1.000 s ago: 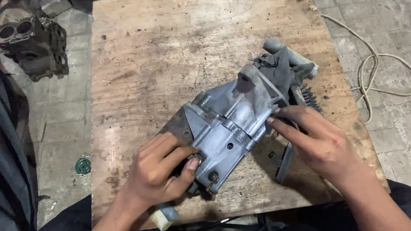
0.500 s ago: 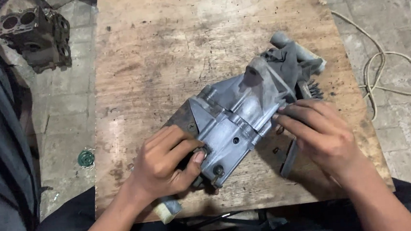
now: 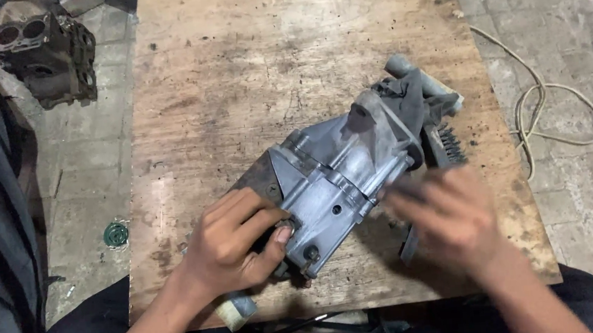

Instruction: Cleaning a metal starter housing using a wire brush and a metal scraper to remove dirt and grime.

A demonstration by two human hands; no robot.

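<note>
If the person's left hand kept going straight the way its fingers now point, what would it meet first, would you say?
The left hand already has its fingers on the near end of the grey metal housing lying on the wooden board. Pushed on, up and to the right, it would most likely press straight into that housing; nothing lies between them.

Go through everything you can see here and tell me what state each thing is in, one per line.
Metal housing: lying on its side, slantwise on the board.
Left hand: gripping the housing's near end.
Right hand: blurred beside the housing; grip cannot be told.
Wooden board: flat, stained, worn.
Wire brush: lying flat by the housing's far end.
Engine block: on the floor, rusty, bores open.
Cord: loosely looped on the floor.
</note>
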